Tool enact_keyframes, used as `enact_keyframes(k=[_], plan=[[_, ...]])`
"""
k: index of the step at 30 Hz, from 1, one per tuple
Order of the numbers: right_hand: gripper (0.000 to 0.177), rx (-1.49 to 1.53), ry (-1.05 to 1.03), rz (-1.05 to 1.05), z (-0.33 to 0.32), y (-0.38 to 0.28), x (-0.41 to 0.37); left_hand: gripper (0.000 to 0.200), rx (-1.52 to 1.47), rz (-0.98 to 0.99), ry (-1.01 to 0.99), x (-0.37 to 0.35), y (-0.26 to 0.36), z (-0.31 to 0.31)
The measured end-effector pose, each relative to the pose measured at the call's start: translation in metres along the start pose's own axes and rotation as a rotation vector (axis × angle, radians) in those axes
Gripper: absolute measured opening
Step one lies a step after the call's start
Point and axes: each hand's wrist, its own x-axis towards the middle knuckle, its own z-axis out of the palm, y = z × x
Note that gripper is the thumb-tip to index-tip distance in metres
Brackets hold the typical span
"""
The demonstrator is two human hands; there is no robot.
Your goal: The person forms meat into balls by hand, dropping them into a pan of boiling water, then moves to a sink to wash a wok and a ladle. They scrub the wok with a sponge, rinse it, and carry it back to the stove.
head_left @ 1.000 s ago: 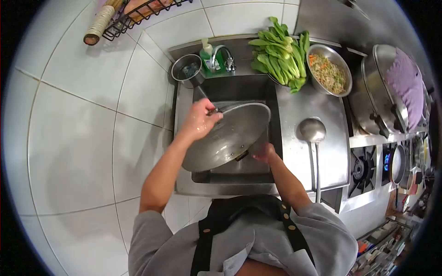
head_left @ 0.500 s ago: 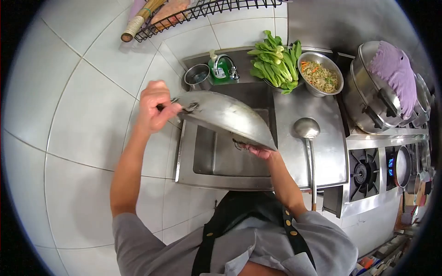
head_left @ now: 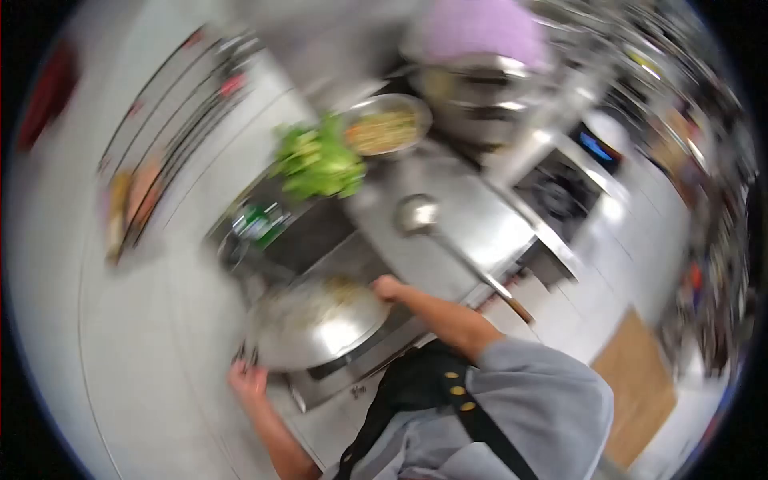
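A large metal wok (head_left: 316,324) spans the space between my two hands over the sink (head_left: 340,260), its surface bright with brownish stains. At its lower left edge, my left hand (head_left: 250,379) grips beside a dark loop handle (head_left: 246,354). My right hand (head_left: 387,289) is closed in a fist at the opposite rim, covering what it grips there. Close to the right hand, a long-handled ladle (head_left: 418,214) lies on the steel counter (head_left: 472,204). Motion blurs the whole view.
Leafy greens (head_left: 320,160) and a metal bowl of noodles (head_left: 386,128) stand behind the sink. A green soap bottle (head_left: 260,226) is by the tap. Farther right are a large pot (head_left: 480,104) under a purple cloth and a gas burner (head_left: 558,192). A wire rack (head_left: 172,132) hangs at left.
My view has swung toward the right. The wok has turned from a steep tilt to a broader face toward me, and my left hand has come down low while the right has risen.
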Motion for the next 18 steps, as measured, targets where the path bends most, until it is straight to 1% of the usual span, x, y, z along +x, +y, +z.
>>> enact_keyframes(k=[1,2,3,5,6,7,8,9,10,11,12,13,14,15,16,17,18], plan=[[0.022,-0.219,-0.088,-0.221,-0.008,0.011,0.004,0.032,-0.077,-0.024,0.156,-0.004,-0.002,0.042],[0.028,0.254,0.078,0.294,-0.068,-0.037,-0.052,0.039,-0.156,-0.036,0.313,-0.01,-0.003,0.09],[0.031,0.437,0.24,0.373,-0.083,-0.045,-0.05,0.04,-0.097,-0.076,0.259,0.005,-0.006,0.093],[0.033,0.551,0.66,0.181,-0.114,-0.072,-0.072,0.042,-0.035,-0.127,0.18,0.03,-0.006,0.095],[0.033,0.548,0.687,0.218,-0.109,-0.071,-0.083,0.042,0.012,-0.146,0.225,0.041,-0.015,0.098],[0.033,0.329,0.688,0.273,-0.102,-0.073,-0.092,0.042,0.071,-0.163,0.269,0.053,-0.019,0.099],[0.033,0.109,0.675,0.328,-0.101,-0.076,-0.097,0.045,0.064,-0.154,0.22,0.064,-0.023,0.098],[0.03,0.451,0.639,0.301,-0.106,-0.082,-0.122,0.045,0.07,-0.182,0.179,0.063,-0.027,0.11],[0.028,0.791,0.595,0.256,-0.107,-0.093,-0.162,0.046,-0.008,-0.173,0.129,0.054,-0.029,0.125],[0.026,1.009,0.599,0.264,-0.103,-0.101,-0.203,0.046,-0.091,-0.164,0.087,0.049,-0.03,0.136],[0.026,1.226,0.594,0.267,-0.095,-0.109,-0.247,0.048,-0.073,-0.154,0.082,0.05,-0.03,0.141],[0.023,1.233,0.666,0.339,-0.082,-0.114,-0.294,0.048,-0.078,-0.182,0.079,0.054,-0.032,0.139],[0.023,1.182,0.689,0.5,-0.094,-0.151,-0.363,0.048,-0.083,-0.192,0.054,0.063,-0.032,0.137],[0.024,1.18,0.853,0.495,-0.069,-0.154,-0.415,0.048,-0.089,-0.201,0.017,0.074,-0.034,0.14],[0.022,1.25,1.007,0.55,-0.06,-0.186,-0.475,0.048,-0.096,-0.163,-0.054,0.084,-0.039,0.137],[0.02,1.264,1.147,0.658,-0.033,-0.201,-0.532,0.047,-0.114,-0.155,-0.033,0.079,-0.039,0.151],[0.018,1.291,1.375,0.72,-0.021,-0.239,-0.578,0.047,-0.102,-0.165,-0.035,0.084,-0.043,0.154]])
